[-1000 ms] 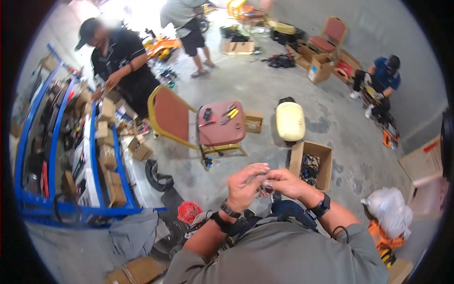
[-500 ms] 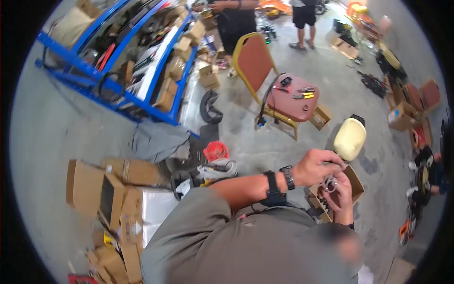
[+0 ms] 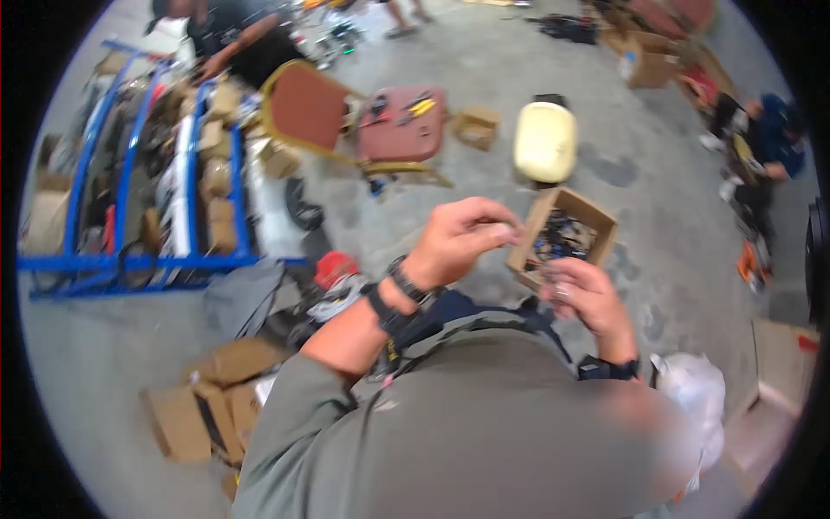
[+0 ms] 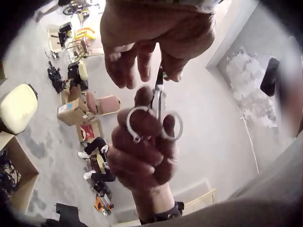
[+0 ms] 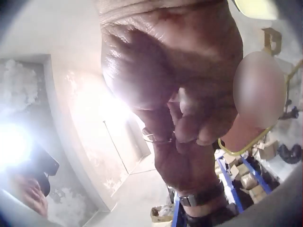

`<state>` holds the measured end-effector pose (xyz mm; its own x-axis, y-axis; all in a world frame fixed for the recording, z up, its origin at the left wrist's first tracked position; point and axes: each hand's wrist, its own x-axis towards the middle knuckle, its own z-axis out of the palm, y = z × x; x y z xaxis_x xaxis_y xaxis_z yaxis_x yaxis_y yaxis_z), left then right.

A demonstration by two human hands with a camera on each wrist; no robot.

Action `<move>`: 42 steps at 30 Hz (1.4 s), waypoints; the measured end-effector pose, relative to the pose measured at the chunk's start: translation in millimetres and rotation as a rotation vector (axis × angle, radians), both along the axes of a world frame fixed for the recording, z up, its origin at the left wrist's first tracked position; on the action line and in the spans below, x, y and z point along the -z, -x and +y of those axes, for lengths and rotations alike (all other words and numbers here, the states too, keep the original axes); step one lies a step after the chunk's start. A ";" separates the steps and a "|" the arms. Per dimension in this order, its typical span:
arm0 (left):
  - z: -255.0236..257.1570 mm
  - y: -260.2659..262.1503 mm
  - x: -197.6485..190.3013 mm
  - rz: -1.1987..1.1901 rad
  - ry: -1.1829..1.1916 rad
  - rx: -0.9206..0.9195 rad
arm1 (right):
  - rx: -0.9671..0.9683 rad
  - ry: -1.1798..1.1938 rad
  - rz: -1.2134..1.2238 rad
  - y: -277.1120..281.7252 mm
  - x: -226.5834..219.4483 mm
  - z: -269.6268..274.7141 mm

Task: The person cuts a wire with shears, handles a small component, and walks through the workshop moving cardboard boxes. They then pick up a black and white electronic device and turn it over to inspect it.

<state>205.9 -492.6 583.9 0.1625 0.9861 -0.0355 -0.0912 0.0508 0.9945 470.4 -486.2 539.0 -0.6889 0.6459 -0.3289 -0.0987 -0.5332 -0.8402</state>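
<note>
Grips a ring-handled metal tool (image 4: 159, 97), perhaps small scissors, in the right hand (image 3: 592, 298), with fingers curled round the loops (image 4: 181, 125). Holds the left hand (image 3: 454, 238) near, with thumb and fingers bent to a narrow gap; cannot tell whether pinching anything or touching the tool's slim end. Find the tool in front of the grey shirt (image 3: 432, 372), by the near side of a cardboard carton (image 3: 596, 216). Best to steady the right wrist, work from thumb and finger rather than the whole fist, and hold the left fingertips clear of that end, probably pointed. Note thin, rounded, silvery metal, darker toward the tip. Note also stiff, square-cornered brown board round a dark tangle (image 3: 564, 235); farther off, a smooth, bulging pale-yellow casing (image 3: 545, 138); to the left, a reddish padded chair (image 3: 303, 108) on hard grey floor (image 3: 480, 177), blotched darker toward the right
</note>
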 end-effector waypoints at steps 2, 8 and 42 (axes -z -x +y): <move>-7.5 9.1 -7.5 -0.068 0.084 0.038 | 0.057 0.065 0.045 -22.6 12.2 -15.3; -14.4 78.6 -23.5 0.595 -0.008 0.308 | 0.163 -0.170 -0.107 -20.8 9.7 -24.3; -33.5 185.3 94.8 0.140 0.265 -0.105 | -0.017 -0.361 -0.436 82.6 -12.4 -34.5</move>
<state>20.6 -526.1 489.2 0.0354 0.9507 -0.3081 0.0270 0.3073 0.9512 387.8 -520.7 551.4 -0.5500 0.7603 -0.3456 0.3039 -0.2032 -0.9308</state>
